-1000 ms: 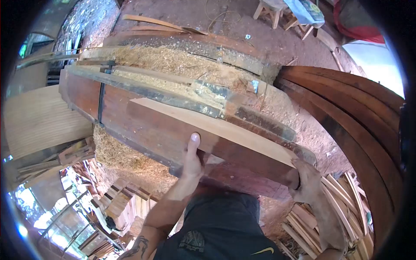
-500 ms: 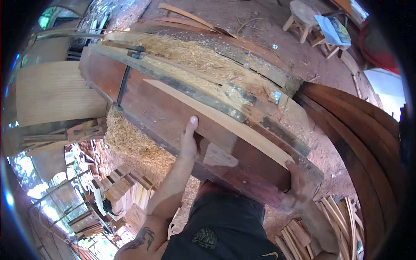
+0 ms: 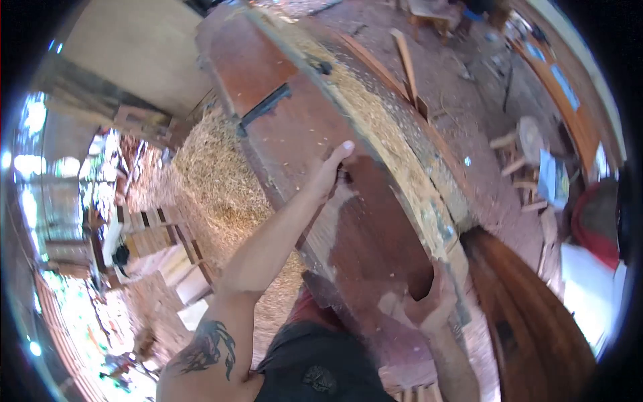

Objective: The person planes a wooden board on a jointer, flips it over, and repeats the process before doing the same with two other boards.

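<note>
A reddish-brown wooden plank lies along a long, worn workbench, slanting toward my body. My left hand grips its far part, thumb stretched over the wood and the other fingers mostly hidden. At the near end, my right hand is wrapped round the plank's corner, blurred by motion. A dark metal bar crosses the bench top beyond my left hand.
Wood shavings are heaped left of the bench, beside stacked wood pieces. Large curved dark boards stand at the right. Farther back are a wooden stool and a loose wooden strip.
My view has swung, so the bench now runs more steeply through it. The plank's pale long edge, visible before, no longer shows. Both hands stay on the plank.
</note>
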Tool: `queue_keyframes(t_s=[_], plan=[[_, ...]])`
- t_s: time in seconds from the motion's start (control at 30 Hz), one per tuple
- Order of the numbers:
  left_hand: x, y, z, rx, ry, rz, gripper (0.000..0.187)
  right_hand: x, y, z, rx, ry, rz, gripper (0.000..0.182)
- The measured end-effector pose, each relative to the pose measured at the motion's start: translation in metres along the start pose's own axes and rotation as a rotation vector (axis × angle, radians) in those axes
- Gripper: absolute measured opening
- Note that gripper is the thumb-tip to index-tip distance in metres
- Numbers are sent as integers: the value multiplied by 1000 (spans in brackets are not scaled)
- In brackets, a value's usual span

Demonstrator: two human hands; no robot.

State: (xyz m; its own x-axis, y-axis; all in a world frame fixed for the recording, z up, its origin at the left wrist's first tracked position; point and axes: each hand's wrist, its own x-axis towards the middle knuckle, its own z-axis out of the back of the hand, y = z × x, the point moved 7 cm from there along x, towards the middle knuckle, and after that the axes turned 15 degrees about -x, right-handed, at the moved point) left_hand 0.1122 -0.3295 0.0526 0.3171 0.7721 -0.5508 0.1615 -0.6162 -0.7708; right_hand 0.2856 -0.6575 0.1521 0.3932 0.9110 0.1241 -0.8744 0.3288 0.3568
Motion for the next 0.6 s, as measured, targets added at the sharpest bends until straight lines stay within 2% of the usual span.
queue_keyframes(t_s=[0.07,0.1,0.2,0.23,0.43,0.6], plan=[[15,-16,9,-24,-54,59,69,36,43,16,-6,-64,109,83],[27,-28,10,-25,80,8,80,53,60,22,-7,-97,160,83],[71,-46,32,56,78,-3,90,65,42,-27,157,-9,45,84],[73,-59,31,12,59,-84,97,73,50,-31,75,36,5,84],[124,-108,64,226,36,-16,106,129,84,-58,64,65,-22,86],[169,-129,78,185,27,-140,123,163,110,-71,0,54,-28,87]])
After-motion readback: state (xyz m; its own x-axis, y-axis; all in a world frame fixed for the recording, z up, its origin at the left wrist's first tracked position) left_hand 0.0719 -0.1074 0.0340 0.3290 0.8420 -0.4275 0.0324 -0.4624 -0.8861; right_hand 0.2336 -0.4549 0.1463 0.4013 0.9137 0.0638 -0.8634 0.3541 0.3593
